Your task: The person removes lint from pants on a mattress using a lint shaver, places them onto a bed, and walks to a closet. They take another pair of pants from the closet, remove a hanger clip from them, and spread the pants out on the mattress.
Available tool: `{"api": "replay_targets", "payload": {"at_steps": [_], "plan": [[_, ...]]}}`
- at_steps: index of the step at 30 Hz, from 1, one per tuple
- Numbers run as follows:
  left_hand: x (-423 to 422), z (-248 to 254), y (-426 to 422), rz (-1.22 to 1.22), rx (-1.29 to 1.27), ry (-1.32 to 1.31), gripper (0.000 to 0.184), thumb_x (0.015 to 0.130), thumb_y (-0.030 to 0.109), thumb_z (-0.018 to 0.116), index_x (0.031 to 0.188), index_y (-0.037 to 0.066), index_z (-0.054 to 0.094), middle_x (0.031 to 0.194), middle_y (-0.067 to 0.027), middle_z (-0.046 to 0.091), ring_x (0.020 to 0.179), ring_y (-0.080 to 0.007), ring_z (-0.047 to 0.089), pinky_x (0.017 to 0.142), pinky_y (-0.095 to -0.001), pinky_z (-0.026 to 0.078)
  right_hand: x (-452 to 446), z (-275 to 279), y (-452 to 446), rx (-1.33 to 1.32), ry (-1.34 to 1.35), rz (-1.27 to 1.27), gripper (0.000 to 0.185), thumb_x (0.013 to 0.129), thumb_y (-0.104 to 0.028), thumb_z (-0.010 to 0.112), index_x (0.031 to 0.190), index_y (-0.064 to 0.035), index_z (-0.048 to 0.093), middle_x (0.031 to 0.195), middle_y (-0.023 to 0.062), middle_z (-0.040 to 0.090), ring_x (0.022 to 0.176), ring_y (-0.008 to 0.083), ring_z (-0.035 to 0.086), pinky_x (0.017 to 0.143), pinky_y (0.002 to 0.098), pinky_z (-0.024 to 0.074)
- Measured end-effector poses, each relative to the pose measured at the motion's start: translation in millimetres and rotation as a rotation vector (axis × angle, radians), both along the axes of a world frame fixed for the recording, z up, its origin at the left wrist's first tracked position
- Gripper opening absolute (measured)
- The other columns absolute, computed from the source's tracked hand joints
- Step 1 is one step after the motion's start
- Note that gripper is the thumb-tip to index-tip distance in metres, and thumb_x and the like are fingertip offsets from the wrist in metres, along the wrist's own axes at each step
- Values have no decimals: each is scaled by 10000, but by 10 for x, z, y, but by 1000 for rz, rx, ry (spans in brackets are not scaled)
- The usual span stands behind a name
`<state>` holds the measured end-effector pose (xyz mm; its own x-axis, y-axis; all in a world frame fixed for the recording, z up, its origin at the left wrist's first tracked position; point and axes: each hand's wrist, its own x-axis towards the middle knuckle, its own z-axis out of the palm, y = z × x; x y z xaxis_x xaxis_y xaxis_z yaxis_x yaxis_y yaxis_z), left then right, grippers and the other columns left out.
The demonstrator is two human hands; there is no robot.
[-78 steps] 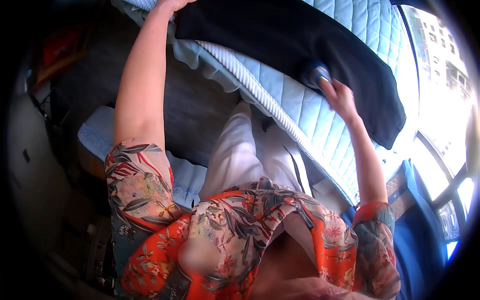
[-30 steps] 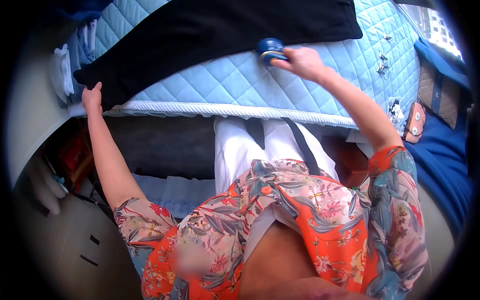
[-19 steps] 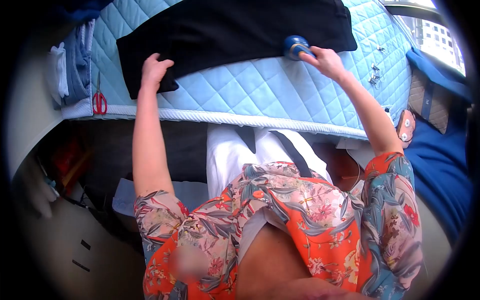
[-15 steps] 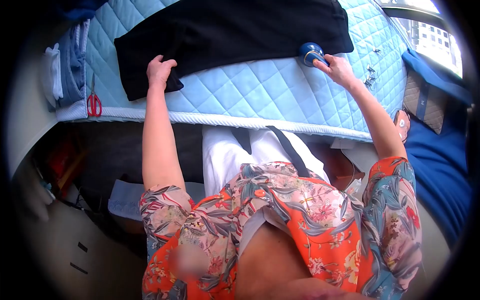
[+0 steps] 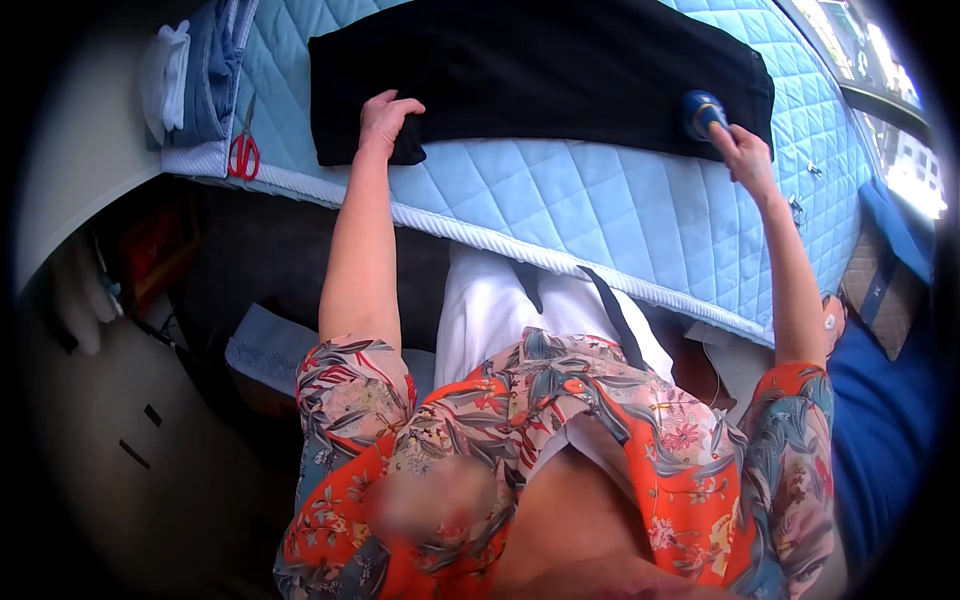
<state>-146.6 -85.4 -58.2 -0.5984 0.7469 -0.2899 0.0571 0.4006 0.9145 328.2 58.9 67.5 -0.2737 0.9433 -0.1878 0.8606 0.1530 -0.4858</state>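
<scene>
Black trousers, or a garment much like a trouser leg, lie spread on a light blue quilted mattress cover. My left hand grips the cloth near its lower left corner, thumb sticking out to the right. In my right hand is a dark blue fabric shaver with a round head, held by its handle. Its head rests on or just over the black cloth near the right end; contact with the cloth is hidden.
Red-handled scissors lie on the mattress at the left, beside folded blue cloth. Small metal clips are scattered at the right. Further right are a brown quilted item and blue fabric. A window is at upper right.
The whole view has shifted and tilted. My right hand has brought the shaver from the garment's near edge further up onto the black cloth. My left hand keeps its place at the corner.
</scene>
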Motion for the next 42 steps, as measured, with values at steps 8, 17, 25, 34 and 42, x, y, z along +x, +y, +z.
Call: {"api": "replay_targets", "payload": {"at_steps": [8,17,25,34,42], "plan": [[-145,-241,29,-65,-31,-33,665,531,173,713,1119,-91,551,1105,-200,592,1024,-269,564,888,-278,420,-674,0,-286,-152,-10,64,523,846,-513,521,759,-2,591,518,53,503,408,123,508,408,272,415],[-71,-149,-72,22,-31,99,724,531,141,721,1158,-139,488,1071,-198,595,949,-224,587,809,-264,455,-942,-169,-295,-143,55,130,512,860,-496,506,728,-11,601,493,27,482,398,107,491,388,256,396],[101,105,-217,-14,-135,206,704,535,203,710,1143,-100,524,1139,-231,565,1065,-281,552,906,-283,420,-46,-116,-289,-61,200,-277,542,848,-546,498,650,-42,527,466,-6,406,327,100,407,307,245,321],[1262,1004,629,-312,310,-210,435,714,159,681,1050,-73,531,808,-82,611,712,-139,589,607,-246,473,-1302,-355,-196,-212,145,46,582,839,-551,495,684,6,562,522,60,524,421,147,540,449,280,443],[139,301,317,117,280,587,427,712,236,688,1070,30,582,957,-115,627,805,-210,607,751,-328,490,701,-391,882,-29,362,-564,588,812,-590,514,696,-16,572,520,47,502,374,129,488,347,268,392]]}}
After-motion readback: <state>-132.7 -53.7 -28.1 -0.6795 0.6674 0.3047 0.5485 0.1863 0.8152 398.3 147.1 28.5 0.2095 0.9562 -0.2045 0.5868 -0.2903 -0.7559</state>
